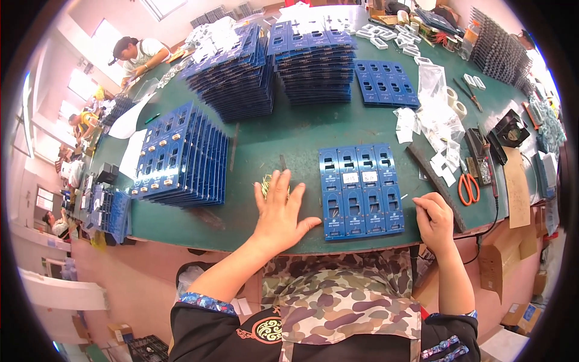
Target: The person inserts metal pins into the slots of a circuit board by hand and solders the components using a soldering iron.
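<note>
My left hand (277,214) lies with its fingers spread over a small heap of thin yellowish pieces (265,186), partly hidden under the fingers. To its right, flat on the green table, is a blue circuit board panel (362,208) with rows of dark cutouts and two white labels. Beside the panel's right edge my right hand (433,220) is closed, fingers curled together. Whatever it may hold is too small to make out. A tiny pale sliver (404,196) shows between its fingertips and the panel.
Blue panels stand in stacks at the left (175,157), far middle (232,75) and far centre (313,66). Another panel (386,83) lies farther back. On the right are a dark bar (435,186), orange-handled scissors (468,188), plastic bags (435,105) and a black fan (511,128). People sit far left.
</note>
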Motion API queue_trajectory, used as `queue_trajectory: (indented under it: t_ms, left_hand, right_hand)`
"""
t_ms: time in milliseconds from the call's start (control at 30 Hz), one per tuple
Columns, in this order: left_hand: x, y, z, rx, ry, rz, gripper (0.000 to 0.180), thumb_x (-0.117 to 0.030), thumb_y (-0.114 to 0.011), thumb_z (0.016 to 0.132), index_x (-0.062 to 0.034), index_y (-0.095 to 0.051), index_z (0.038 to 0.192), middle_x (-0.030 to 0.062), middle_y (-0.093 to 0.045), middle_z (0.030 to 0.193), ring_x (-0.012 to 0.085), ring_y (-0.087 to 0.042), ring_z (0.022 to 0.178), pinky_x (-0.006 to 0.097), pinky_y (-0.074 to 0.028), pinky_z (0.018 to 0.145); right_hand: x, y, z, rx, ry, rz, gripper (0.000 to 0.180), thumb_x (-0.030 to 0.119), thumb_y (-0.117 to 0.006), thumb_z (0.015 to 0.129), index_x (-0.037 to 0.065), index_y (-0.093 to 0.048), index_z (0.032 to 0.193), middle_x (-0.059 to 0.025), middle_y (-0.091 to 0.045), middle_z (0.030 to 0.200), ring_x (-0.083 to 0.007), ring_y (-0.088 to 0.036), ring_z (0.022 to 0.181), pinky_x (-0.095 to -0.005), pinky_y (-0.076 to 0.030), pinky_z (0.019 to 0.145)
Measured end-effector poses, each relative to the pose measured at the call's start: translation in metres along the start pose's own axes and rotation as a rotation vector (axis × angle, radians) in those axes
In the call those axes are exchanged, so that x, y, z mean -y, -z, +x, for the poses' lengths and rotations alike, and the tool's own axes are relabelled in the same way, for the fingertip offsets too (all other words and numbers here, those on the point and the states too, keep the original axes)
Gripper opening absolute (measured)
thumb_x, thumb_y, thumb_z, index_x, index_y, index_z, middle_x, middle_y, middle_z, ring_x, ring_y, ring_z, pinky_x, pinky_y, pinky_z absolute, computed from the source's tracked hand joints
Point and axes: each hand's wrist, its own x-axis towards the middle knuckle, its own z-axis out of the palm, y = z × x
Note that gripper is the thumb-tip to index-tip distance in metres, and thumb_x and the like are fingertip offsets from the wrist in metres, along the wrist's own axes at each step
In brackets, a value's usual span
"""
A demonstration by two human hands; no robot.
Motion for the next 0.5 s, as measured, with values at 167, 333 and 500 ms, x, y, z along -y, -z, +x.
queue_trajectory:
  t_ms: [167, 333, 500]
  left_hand:
    - [0.015, 0.000, 0.001, -0.085, 0.090, 0.060, 0.072, -0.047, -0.066, 0.083, -0.0045, -0.040, 0.135, 0.0223, -0.024, 0.148, 0.0406, -0.019, 0.140, 0.064, -0.005, 0.110]
    - [0.000, -0.002, 0.001, -0.081, 0.058, 0.061, 0.061, -0.038, -0.065, 0.085, -0.0073, -0.044, 0.133, 0.0210, -0.029, 0.145, 0.0393, -0.021, 0.139, 0.064, -0.007, 0.110]
    - [0.008, 0.004, 0.012, -0.224, -0.042, -0.007, 0.034, -0.023, -0.066, 0.085, -0.0134, -0.060, 0.117, 0.0156, -0.041, 0.139, 0.0370, -0.032, 0.136, 0.061, -0.015, 0.110]
  right_hand:
    - [0.000, 0.002, -0.001, -0.016, -0.005, 0.036, 0.016, -0.007, -0.062, 0.077, -0.001, -0.066, 0.092, -0.0134, -0.061, 0.082, -0.0279, -0.061, 0.068, -0.0332, -0.048, 0.058]
    - [0.000, 0.003, 0.000, -0.018, -0.003, 0.040, 0.016, -0.007, -0.061, 0.076, -0.002, -0.066, 0.090, -0.0127, -0.061, 0.080, -0.0278, -0.061, 0.067, -0.0333, -0.048, 0.058]
    - [-0.001, 0.004, 0.001, -0.024, -0.011, 0.052, 0.015, -0.007, -0.062, 0.076, -0.002, -0.066, 0.089, -0.0125, -0.061, 0.079, -0.0275, -0.061, 0.066, -0.0333, -0.048, 0.057]
